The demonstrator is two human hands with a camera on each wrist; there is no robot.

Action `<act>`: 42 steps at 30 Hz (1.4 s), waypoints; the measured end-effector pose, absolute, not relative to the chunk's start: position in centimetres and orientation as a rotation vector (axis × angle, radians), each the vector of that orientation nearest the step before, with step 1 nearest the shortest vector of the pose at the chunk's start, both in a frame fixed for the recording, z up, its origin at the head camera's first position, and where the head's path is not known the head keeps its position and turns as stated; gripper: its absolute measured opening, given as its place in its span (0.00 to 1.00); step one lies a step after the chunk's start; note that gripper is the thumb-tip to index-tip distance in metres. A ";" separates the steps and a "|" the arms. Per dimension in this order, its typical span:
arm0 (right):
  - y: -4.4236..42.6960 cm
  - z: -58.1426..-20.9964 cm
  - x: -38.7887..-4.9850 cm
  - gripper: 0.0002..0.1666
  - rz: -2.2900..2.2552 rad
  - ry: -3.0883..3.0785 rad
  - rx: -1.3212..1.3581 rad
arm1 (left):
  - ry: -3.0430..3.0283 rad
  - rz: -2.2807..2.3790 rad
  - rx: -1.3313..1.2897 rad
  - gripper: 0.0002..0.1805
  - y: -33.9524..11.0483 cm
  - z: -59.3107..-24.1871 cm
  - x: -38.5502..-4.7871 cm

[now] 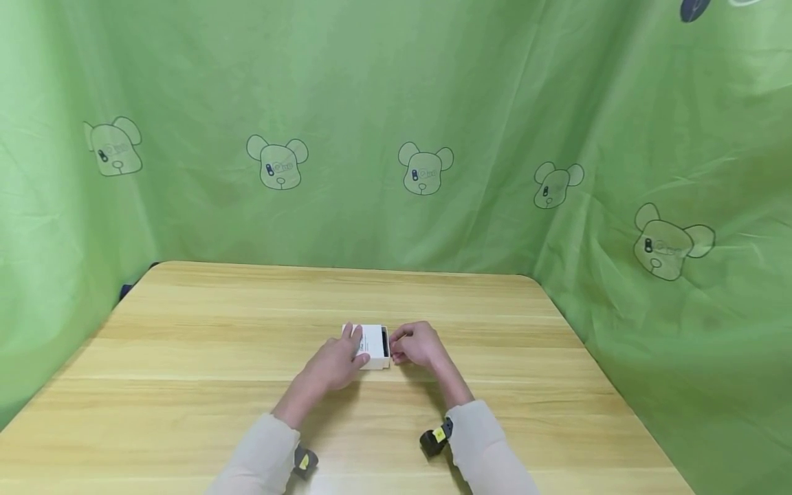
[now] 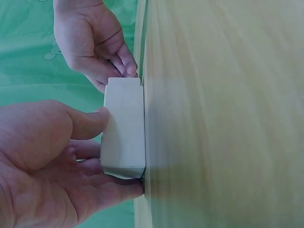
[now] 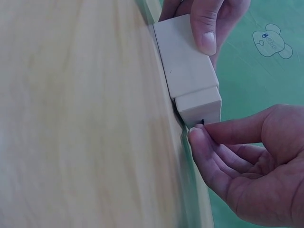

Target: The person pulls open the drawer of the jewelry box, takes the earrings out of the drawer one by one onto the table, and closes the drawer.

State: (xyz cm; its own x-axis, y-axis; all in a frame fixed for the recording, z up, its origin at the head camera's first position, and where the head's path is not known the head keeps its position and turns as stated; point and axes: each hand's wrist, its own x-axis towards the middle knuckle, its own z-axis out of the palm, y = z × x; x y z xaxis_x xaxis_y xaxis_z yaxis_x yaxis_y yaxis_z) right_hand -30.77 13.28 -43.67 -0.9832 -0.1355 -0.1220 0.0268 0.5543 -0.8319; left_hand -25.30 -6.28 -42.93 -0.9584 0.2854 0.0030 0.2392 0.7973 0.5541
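A small white box (image 1: 372,337) with fine print on top lies on the table, its inner tray (image 3: 198,107) slid partway out of the sleeve on the right. Something dark shows in the tray's open part in the head view; its kind cannot be made out. My left hand (image 1: 334,363) holds the sleeve from the left, thumb on the near side and fingers over the far side and end. At the tray's outer end, my right hand (image 1: 422,344) pinches a tiny black tab (image 3: 203,121) between thumb and forefinger. Its other fingers are curled in.
The box rests on a light wood-grain table (image 1: 204,385). Green curtains (image 1: 353,89) printed with bear heads hang behind it and along both sides. Black wrist cameras (image 1: 434,441) sit at the cuffs of both pale sleeves.
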 end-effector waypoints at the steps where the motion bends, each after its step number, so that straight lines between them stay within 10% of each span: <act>1: 13.3 -43.6 -30.8 0.08 -1.402 2.617 -0.092 | 2.902 0.877 0.424 0.35 -6.3 -42.9 -25.3; 42: 14.3 -43.4 -31.0 0.08 -1.397 2.612 -0.048 | 2.889 0.892 0.404 0.36 -6.3 -42.5 -25.1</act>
State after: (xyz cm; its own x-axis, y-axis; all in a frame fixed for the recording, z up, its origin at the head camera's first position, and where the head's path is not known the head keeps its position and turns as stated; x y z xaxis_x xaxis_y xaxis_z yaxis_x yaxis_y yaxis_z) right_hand -31.01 14.33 -43.38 -0.9835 -0.1121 -0.1420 0.0558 0.5586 -0.8276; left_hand -25.05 -6.29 -42.54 -0.9608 0.2770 -0.0086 0.2239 0.7944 0.5647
